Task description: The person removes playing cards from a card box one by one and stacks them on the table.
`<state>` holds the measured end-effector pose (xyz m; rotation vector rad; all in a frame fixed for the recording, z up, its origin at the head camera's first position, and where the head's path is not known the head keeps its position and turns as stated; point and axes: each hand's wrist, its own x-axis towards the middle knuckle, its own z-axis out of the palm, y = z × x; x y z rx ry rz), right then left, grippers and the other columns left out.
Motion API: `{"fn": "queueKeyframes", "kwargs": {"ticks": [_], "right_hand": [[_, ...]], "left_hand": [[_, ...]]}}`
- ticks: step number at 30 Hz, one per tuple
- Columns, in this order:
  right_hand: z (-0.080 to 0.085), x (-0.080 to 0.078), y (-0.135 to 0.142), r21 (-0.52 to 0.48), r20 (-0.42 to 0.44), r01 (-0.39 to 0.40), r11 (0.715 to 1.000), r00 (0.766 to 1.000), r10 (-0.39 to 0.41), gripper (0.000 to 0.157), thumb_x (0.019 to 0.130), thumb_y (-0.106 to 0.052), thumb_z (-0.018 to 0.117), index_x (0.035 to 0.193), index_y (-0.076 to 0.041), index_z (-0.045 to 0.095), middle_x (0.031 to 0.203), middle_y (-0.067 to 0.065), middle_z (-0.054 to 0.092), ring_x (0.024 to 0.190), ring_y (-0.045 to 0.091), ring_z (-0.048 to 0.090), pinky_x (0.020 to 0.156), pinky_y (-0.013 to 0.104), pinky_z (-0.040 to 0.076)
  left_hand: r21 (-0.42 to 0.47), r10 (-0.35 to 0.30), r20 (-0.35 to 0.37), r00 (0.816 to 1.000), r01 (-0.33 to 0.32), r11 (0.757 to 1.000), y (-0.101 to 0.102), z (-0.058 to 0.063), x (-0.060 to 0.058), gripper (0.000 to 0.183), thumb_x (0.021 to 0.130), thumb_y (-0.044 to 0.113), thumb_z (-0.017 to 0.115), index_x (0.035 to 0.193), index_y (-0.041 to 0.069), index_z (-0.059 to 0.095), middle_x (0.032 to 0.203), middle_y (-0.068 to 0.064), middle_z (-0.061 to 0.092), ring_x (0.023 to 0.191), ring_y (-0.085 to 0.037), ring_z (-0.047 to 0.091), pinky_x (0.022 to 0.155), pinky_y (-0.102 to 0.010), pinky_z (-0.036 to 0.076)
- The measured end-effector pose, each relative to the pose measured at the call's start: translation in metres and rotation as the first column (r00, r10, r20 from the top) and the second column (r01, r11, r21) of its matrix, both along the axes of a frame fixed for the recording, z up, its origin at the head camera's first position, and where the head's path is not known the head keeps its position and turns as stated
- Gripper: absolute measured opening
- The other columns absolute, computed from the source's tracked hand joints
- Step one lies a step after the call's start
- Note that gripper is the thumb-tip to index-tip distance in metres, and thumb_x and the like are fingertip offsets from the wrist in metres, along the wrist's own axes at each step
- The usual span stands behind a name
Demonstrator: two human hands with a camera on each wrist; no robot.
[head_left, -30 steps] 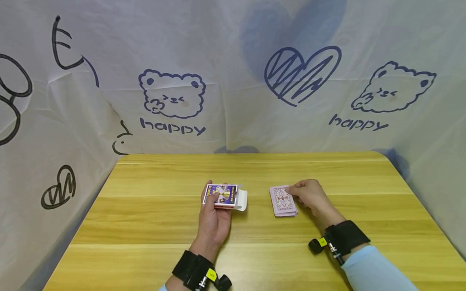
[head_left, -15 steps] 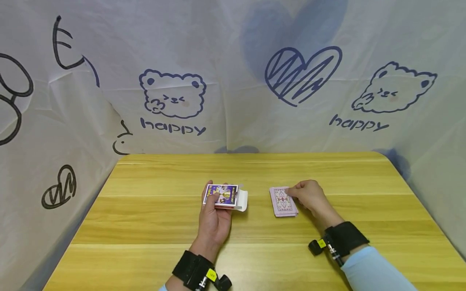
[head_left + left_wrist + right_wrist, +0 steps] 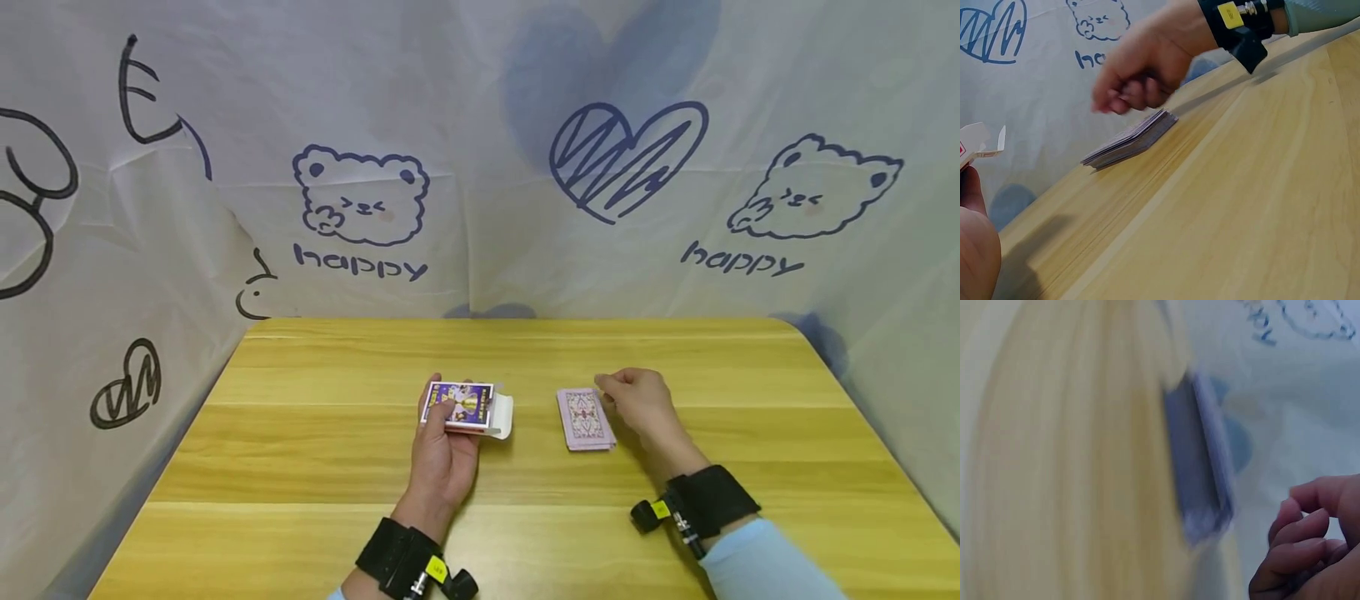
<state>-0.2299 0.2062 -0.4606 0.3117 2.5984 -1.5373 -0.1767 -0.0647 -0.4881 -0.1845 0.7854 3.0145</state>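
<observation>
My left hand (image 3: 444, 442) holds a purple and white playing card box (image 3: 467, 402), thumb across its printed face. The box's end flap hangs out on the right side; in the left wrist view a bit of the open white box (image 3: 975, 140) shows at the left edge. A deck of playing cards (image 3: 586, 419) lies on the table, patterned back up, its edges slightly uneven. Just above and to the right of the deck, my right hand (image 3: 641, 406) hovers with curled fingers. Nothing shows between those fingers (image 3: 1300, 540) in the right wrist view, where the deck (image 3: 1200, 456) is blurred.
The wooden table (image 3: 315, 467) runs back to a pale cloth (image 3: 495, 242) with drawn bears, hearts and words. Cloth also hangs along the left and right sides. Each wrist wears a black strap (image 3: 712, 500) with a small camera.
My right hand has come off the top of the deck, its fingertips shifting slightly up and right. The left hand keeps holding the box; the head view has tilted a little.
</observation>
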Motion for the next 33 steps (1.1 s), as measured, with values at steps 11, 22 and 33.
{"fn": "queueKeyframes", "kwargs": {"ticks": [11, 22, 33], "right_hand": [[0.026, 0.034, -0.078, -0.228, -0.141, -0.127, 0.965, 0.985, 0.096, 0.026, 0.091, -0.028, 0.065, 0.087, -0.003, 0.07, 0.081, 0.022, 0.063, 0.047, 0.013, 0.041, 0.038, 0.022, 0.031], [0.008, 0.045, -0.111, -0.17, -0.112, -0.144, 0.975, 0.986, 0.127, 0.019, 0.084, -0.025, 0.072, 0.074, -0.009, 0.071, 0.071, 0.008, 0.066, 0.065, 0.02, 0.054, 0.052, 0.027, 0.041], [0.01, 0.046, -0.108, -0.274, -0.075, -0.144, 0.951, 0.989, 0.128, 0.021, 0.083, -0.022, 0.075, 0.073, -0.004, 0.067, 0.061, 0.007, 0.057, 0.054, 0.015, 0.045, 0.044, 0.023, 0.033]], "left_hand": [[-0.022, -0.055, -0.038, 0.998, 0.055, 0.998, 0.001, 0.001, 0.002, 0.057, 0.099, 0.009, 0.044, 0.15, 0.027, 0.027, 0.156, -0.021, 0.021, 0.133, -0.027, 0.041, 0.11, -0.035, 0.041], [-0.06, -0.138, -0.124, 0.983, 0.132, 0.989, 0.002, 0.0, 0.003, 0.066, 0.098, 0.007, 0.044, 0.154, 0.025, 0.014, 0.15, -0.022, 0.026, 0.135, -0.03, 0.038, 0.11, -0.038, 0.041], [-0.04, -0.15, -0.131, 0.98, 0.146, 0.988, 0.003, 0.002, 0.004, 0.065, 0.099, 0.007, 0.043, 0.153, 0.026, 0.015, 0.146, -0.019, 0.032, 0.135, -0.03, 0.037, 0.11, -0.037, 0.04]]}}
